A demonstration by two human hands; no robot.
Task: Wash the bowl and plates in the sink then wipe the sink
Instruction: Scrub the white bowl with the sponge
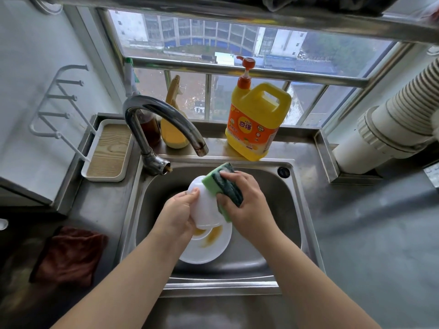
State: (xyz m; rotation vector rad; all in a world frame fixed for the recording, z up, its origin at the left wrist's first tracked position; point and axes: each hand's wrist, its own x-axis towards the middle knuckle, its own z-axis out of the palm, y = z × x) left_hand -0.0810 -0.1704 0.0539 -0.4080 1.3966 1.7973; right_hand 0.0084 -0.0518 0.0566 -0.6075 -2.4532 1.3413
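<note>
A stainless steel sink (282,210) is filling the middle of the view, its basin set into a steel counter below a window. Lying on the basin floor toward the sink's near edge is a white plate (209,248), smeared with orange-brown sauce; it looks stacked on another plate, though the layers are hard to tell apart. Held above that plate, near the basin's centre, is a small white bowl (204,203), turned so its outside is facing up. It looks like hard, glossy plastic or ceramic, probably light, rigid, slippery once soapy, and possibly breakable if dropped against steel, so a grip across rim and base seems safest. The left hand (178,214) is doing roughly that: its fingers are curling around the bowl's left side, thumb lying over the top. The right hand (247,205) is gripping a green scouring sponge (223,186), soft and compressible, fingers wrapped over its dark abrasive face, pressing its lighter side against the bowl's right flank. The faucet (164,122) is standing at the sink's far left corner, with no water visibly running.
</note>
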